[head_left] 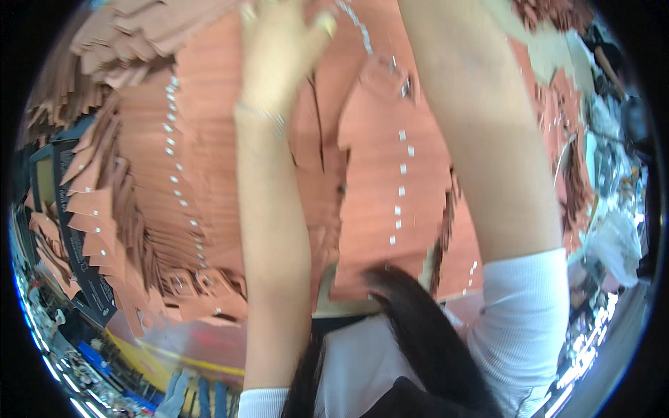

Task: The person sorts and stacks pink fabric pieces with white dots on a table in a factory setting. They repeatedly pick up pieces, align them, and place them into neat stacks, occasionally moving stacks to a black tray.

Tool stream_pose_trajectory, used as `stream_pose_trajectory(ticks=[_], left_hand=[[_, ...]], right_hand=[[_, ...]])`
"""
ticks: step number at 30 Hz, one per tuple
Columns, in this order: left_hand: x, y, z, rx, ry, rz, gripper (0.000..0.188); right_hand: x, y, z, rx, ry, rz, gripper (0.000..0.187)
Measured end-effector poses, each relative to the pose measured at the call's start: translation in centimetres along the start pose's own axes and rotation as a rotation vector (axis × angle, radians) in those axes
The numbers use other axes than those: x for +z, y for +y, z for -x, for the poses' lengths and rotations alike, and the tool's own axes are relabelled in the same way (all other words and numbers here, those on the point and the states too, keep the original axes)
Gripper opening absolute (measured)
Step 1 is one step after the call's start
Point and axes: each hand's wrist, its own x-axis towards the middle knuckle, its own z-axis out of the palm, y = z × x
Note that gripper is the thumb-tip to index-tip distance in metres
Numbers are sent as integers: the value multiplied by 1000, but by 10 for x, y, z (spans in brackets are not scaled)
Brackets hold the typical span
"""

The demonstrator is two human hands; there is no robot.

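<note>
My left hand (pixel 279 49) reaches to the far edge of the view, over overlapping salmon-brown cut pieces of leather-like sheet (pixel 209 153). Its thumb stands apart from the fingers, which are partly cut off and blurred; I see nothing held. A thin bracelet circles the wrist. My right forearm (pixel 481 132) stretches past the top edge, so the right hand is out of view. Between my arms lies a row of overlapping pieces (pixel 369 188) with small white labels. Small looped pieces (pixel 387 76) rest at its far end.
More brown pieces (pixel 132 35) are stacked at the far left. A black printed box or board (pixel 83 237) sits under pieces on the left. Clear plastic bags (pixel 613 237) lie on the right. My dark hair (pixel 418 313) hangs over the near edge. Other people's legs (pixel 202 397) show at lower left.
</note>
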Motion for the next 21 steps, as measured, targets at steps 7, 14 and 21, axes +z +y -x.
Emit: stream_pose_trajectory(ticks=[7, 14, 21], left_hand=[[-3, 17, 6, -238, -2, 107, 37], [-3, 18, 5, -252, -9, 114, 37], [-3, 16, 6, -255, -6, 134, 36]], right_hand=[[-11, -3, 0, -21, 19, 51, 66], [-6, 2, -1, -77, 110, 93, 64], [-5, 1, 1, -94, 120, 54, 63]])
